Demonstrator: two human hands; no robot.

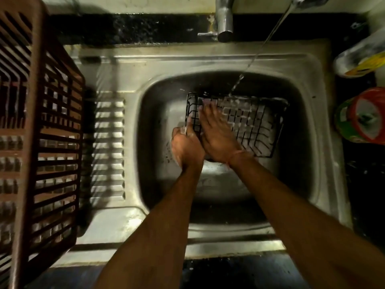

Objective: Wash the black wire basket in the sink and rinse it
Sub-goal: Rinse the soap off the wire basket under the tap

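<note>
The black wire basket [253, 124] lies tilted in the steel sink [225, 65], its wires coated with white suds. My left hand [186, 148] grips the basket's left edge with curled fingers. My right hand [216, 132] lies flat on the basket's grid, fingers straight and spread. A thin stream of water [258, 53] falls from the upper right and lands on the basket's far rim.
A brown plastic dish rack [41, 126] fills the left side, beside the ribbed drainboard [108, 151]. A chrome tap [224, 19] stands behind the basin. On the dark counter to the right sit a white-and-yellow bottle [360, 61] and a red-and-green container [362, 115].
</note>
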